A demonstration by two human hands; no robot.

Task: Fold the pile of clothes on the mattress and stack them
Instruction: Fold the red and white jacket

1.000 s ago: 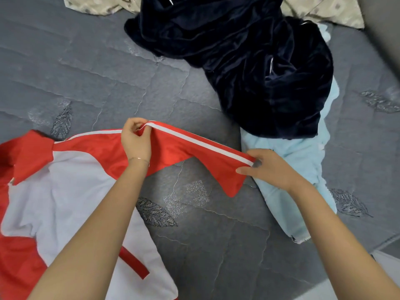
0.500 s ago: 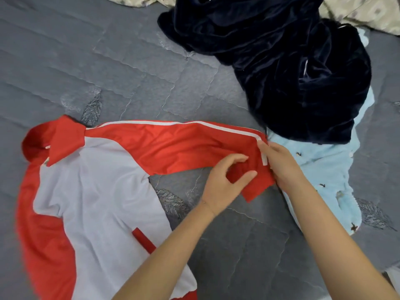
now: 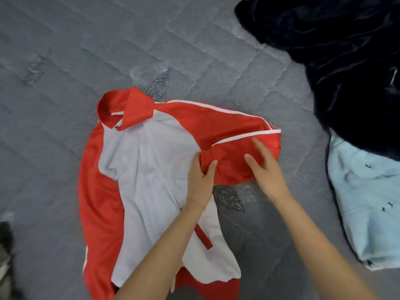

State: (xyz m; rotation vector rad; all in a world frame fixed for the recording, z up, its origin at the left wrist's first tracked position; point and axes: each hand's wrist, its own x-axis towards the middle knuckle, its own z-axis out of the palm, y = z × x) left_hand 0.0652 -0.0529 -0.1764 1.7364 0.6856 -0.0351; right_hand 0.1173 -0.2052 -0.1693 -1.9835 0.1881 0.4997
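While the red-and-white collared jacket (image 3: 149,169) lies mid-way across the grey quilted mattress (image 3: 86,50), the left hand (image 3: 200,180) pinches its doubled-back red sleeve (image 3: 233,131); the right hand (image 3: 267,172) is above it, fingers straight.

The track jacket (image 3: 151,169) lies on the mattress (image 3: 65,61), its sleeve (image 3: 238,131) folded under the right hand's (image 3: 267,169) fingers (image 3: 251,160). The velvet garment (image 3: 335,61) and fleece garment (image 3: 368,191) lie farther right.

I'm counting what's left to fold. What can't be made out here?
Head view:
dark velvet garment: cut off by top and right edges.
light blue garment: partly under the dark one, cut off at right.
red and white jacket: hem hidden by left forearm and bottom edge.
dark object, left edge: blurred.
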